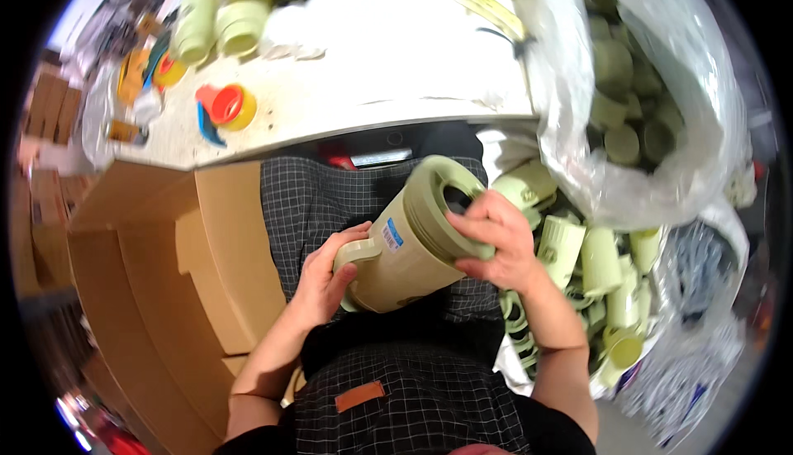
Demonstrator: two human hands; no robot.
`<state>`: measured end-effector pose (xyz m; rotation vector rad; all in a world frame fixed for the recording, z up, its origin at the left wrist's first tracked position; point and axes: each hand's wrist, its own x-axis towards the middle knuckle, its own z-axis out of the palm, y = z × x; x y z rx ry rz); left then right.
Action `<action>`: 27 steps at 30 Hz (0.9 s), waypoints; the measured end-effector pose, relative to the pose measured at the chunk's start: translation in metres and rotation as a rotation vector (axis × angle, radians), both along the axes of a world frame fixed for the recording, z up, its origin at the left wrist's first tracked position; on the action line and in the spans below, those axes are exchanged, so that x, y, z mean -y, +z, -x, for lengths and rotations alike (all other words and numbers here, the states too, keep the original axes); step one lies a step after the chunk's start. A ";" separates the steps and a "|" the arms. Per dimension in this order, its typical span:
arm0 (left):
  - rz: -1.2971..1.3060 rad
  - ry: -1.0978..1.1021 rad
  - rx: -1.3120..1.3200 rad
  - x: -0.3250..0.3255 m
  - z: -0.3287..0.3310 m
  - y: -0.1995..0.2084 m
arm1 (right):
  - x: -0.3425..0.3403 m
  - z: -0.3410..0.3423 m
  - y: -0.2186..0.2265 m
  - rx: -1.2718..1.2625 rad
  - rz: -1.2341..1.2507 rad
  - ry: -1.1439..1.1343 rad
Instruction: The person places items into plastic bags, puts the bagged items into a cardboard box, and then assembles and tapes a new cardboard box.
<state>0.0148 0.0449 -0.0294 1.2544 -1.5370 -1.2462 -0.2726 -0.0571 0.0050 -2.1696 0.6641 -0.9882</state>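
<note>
A large, pale green handled mug lies tilted across my lap, its wide top facing up and to the right. My left hand is wrapped round its side handle. A small blue-and-white label is stuck on the body near that handle. At the top sits a darker green ring-shaped lid with a dark opening in its middle. My right hand grips the lid's right edge, fingers bent over the rim and slightly blurred.
An open cardboard box stands at my left. Ahead, the white table bears green mugs and a red-and-yellow tape dispenser. Right of me are a clear plastic bag of green parts and a heap of green mug bodies.
</note>
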 end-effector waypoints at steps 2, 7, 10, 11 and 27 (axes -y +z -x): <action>-0.010 -0.002 -0.001 -0.005 -0.006 -0.004 | -0.012 0.000 -0.003 0.001 0.010 0.022; -0.111 -0.020 -0.041 -0.015 -0.012 -0.005 | -0.026 -0.007 -0.006 0.020 -0.069 0.031; -0.042 -0.143 0.441 -0.037 0.028 0.023 | -0.022 -0.020 0.001 -0.084 -0.363 -0.213; -0.031 -0.181 0.422 -0.053 0.050 0.035 | -0.019 -0.025 0.004 -0.114 -0.485 -0.318; 0.118 -0.185 0.326 0.005 0.000 0.010 | 0.000 -0.016 0.032 -0.293 -0.586 -0.184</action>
